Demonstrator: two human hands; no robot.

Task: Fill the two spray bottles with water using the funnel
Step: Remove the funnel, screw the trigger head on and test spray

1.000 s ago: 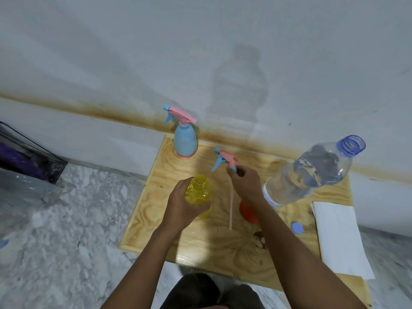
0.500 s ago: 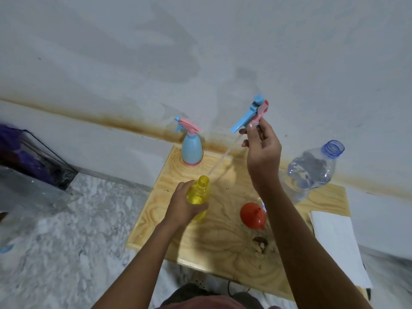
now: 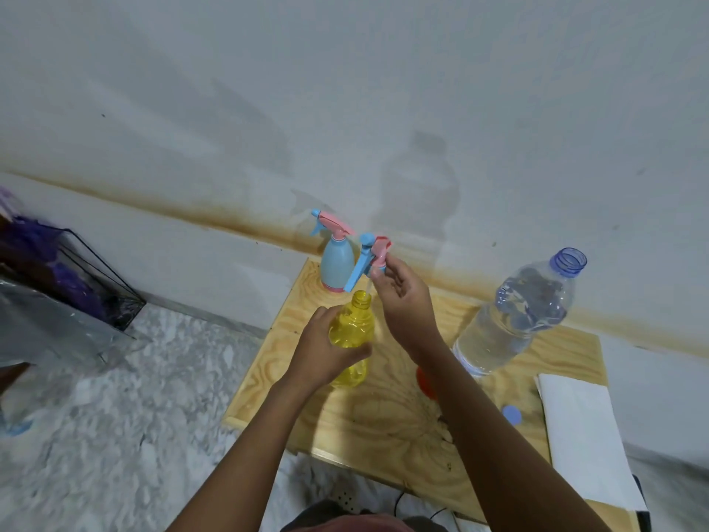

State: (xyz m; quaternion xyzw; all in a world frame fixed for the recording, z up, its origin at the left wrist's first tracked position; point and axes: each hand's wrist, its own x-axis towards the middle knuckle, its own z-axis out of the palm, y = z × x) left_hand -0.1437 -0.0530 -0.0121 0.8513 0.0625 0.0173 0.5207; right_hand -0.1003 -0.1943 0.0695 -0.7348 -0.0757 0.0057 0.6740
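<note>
Head view: left hand (image 3: 322, 351) grips yellow bottle (image 3: 351, 325), right hand (image 3: 403, 301) pinches spray head (image 3: 373, 250) above its neck

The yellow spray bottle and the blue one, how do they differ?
The yellow spray bottle is translucent; the blue spray bottle is opaque. The yellow one's neck is open, its trigger head pinched in the right hand; the blue one wears its pink head. The left hand grips the yellow one; the blue one stands untouched. Both are upright.
</note>
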